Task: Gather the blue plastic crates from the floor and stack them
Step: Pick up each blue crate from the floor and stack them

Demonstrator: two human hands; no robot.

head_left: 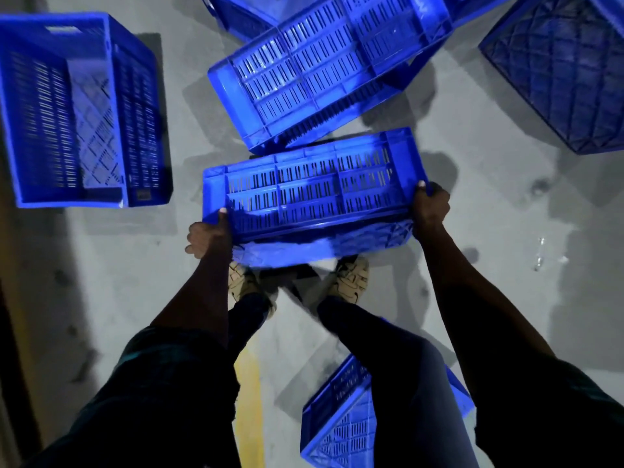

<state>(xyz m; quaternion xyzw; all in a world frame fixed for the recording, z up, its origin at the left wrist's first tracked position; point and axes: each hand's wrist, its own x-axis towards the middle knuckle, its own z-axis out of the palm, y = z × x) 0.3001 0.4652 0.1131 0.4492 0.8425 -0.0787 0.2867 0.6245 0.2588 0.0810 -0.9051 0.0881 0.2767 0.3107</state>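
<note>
A blue slotted crate (310, 194) is held above the grey floor (489, 204), turned so that one long slotted wall faces the camera and its lattice base faces the person's feet. It is gripped at both short ends: the left hand (207, 236) is wrapped round the lower left corner with the thumb laid up the end wall, and the right hand (430, 206) is curled over the right end — the fingers of both are closed on the plastic. Whether anything lies inside cannot be told, since the opening is turned away.

Just beyond it, a second crate (320, 65) is seen tipped on its side, its slotted wall uppermost, with no contents visible through the slots. At the left, an upright crate (67, 109) stands on the floor with its opening towards the camera; only its own lattice base is seen inside. At the upper right, an overturned crate (567, 69) shows its diamond-lattice base. Another crate (341, 420) lies low in the frame, partly hidden behind the person's right leg. Pale shoes (351, 278) are seen under the held crate — a yellow streak (248, 393) marks the floor near them.
</note>
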